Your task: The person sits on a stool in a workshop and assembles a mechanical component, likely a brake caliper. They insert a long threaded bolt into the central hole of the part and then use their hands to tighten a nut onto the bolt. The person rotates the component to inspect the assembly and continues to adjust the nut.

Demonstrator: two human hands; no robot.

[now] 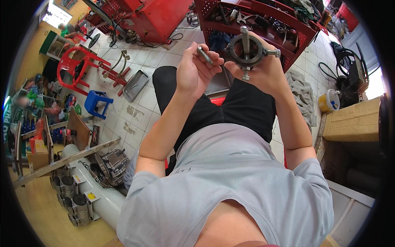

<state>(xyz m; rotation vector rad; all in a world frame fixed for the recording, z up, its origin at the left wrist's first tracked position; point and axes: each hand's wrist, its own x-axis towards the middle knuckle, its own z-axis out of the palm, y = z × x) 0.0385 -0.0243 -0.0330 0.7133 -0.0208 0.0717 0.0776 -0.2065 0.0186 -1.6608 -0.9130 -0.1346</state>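
My right hand (266, 74) is closed around a dark metal ring (233, 52), holding it up above my right thigh. Several bolts stick out of the ring; a long bolt (246, 43) reaches in from the top across its opening, and another bolt (271, 52) juts out to the right. To the left of the ring, my left hand (190, 76) is turned palm up with its fingers curled. A loose grey bolt (204, 55) lies in those fingers, apart from the ring. Part of the ring's back is hidden by my right hand.
A red tool cart (302, 51) loaded with tools and parts stands ahead. To the left are a metal tray (135, 85), a blue stool (98, 103) and a red chair (68, 68). A bucket (328, 101) and cardboard box (349, 119) sit right. Another person (70, 29) is far left.
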